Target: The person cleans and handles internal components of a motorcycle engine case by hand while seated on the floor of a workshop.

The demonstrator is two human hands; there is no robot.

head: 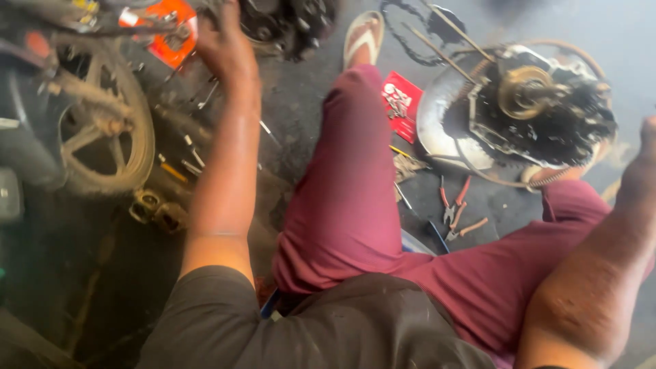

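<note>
Your left hand (222,41) reaches up toward eleven o'clock among blurred motorcycle parts beside an orange packet (171,27), and its grip cannot be told; your right hand (649,137) runs off the frame at three o'clock, so its fingers are hidden. A spoked wheel hub (102,130) lies at nine o'clock, a greasy engine part (533,109) at two o'clock, with red-handled pliers (454,205) just below it.

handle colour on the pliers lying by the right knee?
Red-orange handles on the metal pliers, head view.
</note>
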